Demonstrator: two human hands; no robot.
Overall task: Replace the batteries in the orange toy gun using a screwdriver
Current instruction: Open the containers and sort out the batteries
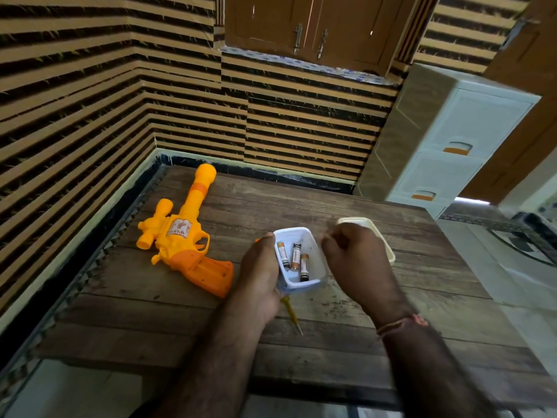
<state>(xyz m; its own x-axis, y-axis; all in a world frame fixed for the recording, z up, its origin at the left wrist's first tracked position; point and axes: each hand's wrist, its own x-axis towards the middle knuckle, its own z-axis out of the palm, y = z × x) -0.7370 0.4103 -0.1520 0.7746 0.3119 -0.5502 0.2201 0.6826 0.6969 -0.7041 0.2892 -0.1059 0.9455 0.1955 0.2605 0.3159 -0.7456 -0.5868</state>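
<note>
The orange toy gun (184,239) lies flat on the wooden table (331,342), barrel pointing away, left of my hands. My left hand (260,273) grips the left side of a small white plastic box (313,245) holding three batteries (296,257). A yellow screwdriver (291,313) lies on the table under the box, its tip pointing toward me. My right hand (355,260) hovers just right of the box with fingers curled, and nothing visible is in it.
The box's cream lid (382,236) lies behind my right hand. A striped wall borders the table's left and far edges. A white drawer unit (446,146) stands at the far right, and the table's right edge drops to a tiled floor.
</note>
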